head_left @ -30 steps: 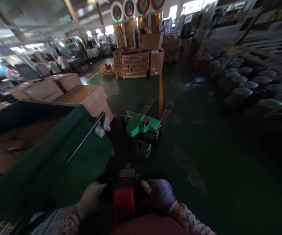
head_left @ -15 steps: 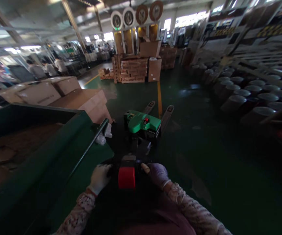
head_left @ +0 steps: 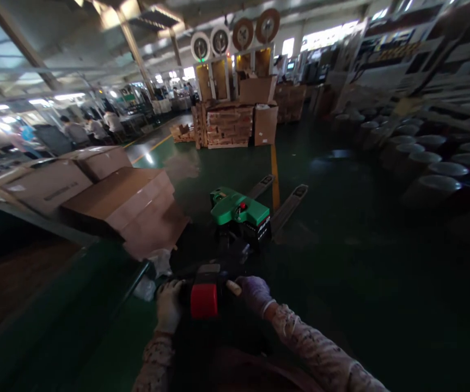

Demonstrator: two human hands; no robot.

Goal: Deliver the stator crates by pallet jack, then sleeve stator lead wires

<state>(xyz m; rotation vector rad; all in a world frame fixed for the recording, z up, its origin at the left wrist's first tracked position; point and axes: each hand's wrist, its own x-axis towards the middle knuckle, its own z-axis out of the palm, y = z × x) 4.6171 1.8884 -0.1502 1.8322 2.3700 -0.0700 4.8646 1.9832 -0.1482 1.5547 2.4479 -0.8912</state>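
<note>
Ahead of me on the floor stands a green pallet truck [head_left: 238, 208], its two forks [head_left: 290, 209] pointing away to the right. Its black control handle, with a red block [head_left: 204, 300] at the near end, reaches back to my body. My left hand [head_left: 169, 306], in a pale glove, is wrapped round the left grip of the handle. On the right grip is my right hand [head_left: 255, 294] in a purplish glove, closed, with the bare thumb lying towards the middle. The grips themselves are mostly hidden in shadow and under the fingers.
A dark green bin [head_left: 108, 283] with a push bar stands close on the left, cardboard boxes [head_left: 116, 196] beyond it. Stacked flat cardboard [head_left: 230, 126] is ahead, below several large reels [head_left: 243, 34]. Rows of round drums [head_left: 434, 188] line the right. Seated people [head_left: 75, 130] work far left.
The green bin and the boxes have come nearer and slid down-left in view. The pallet truck has turned slightly, its forks swinging rightward. Both hands stay on the handle.
</note>
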